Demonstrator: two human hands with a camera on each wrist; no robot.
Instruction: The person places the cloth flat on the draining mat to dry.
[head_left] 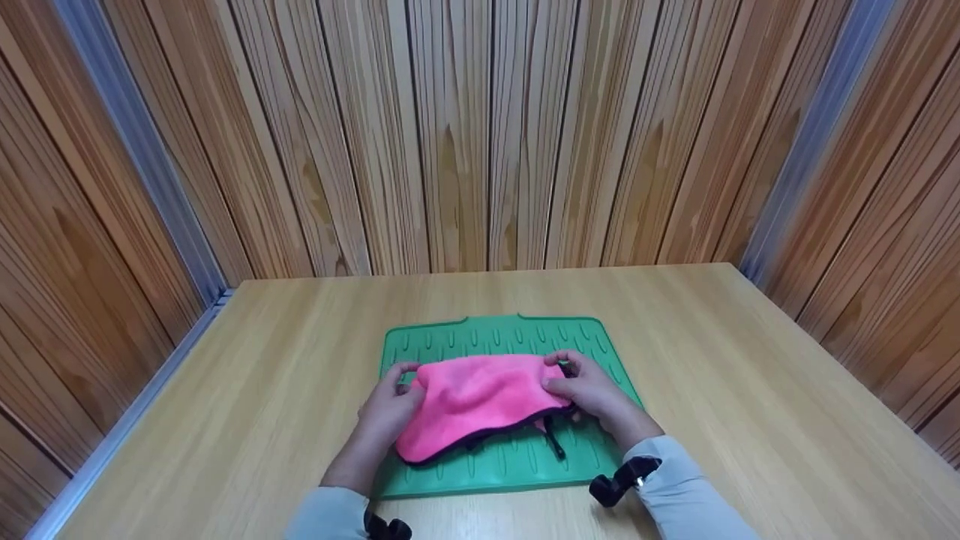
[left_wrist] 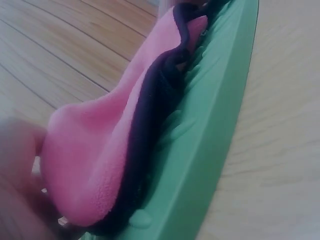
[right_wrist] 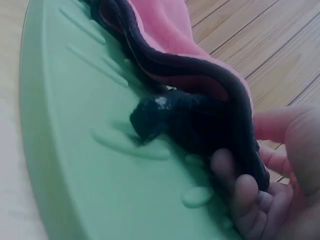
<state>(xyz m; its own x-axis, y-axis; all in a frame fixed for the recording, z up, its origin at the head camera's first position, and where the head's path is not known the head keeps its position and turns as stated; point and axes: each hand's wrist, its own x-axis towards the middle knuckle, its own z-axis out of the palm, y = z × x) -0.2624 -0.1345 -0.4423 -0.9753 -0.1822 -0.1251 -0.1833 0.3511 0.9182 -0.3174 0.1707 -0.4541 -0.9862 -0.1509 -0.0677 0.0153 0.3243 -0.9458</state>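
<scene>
A pink fleecy cloth [head_left: 480,397] with dark edging hangs between both hands, low over a green ribbed mat [head_left: 495,476]. My left hand [head_left: 390,409] grips its left end, thumb on the near face. At the other end my right hand [head_left: 592,386] pinches the cloth, its thumb in front. In the right wrist view, fingers [right_wrist: 245,195] curl by the dark edge [right_wrist: 240,105]. Beneath the cloth sits a dark piece [right_wrist: 150,117], mostly hidden; a thin black strip [head_left: 553,441] sticks out below onto the mat.
The mat lies on a light wooden table [head_left: 300,360]. Wood-panelled walls [head_left: 465,135] stand at the back and both sides. Black wrist mounts [head_left: 626,480] are worn over the light sleeves [head_left: 686,491].
</scene>
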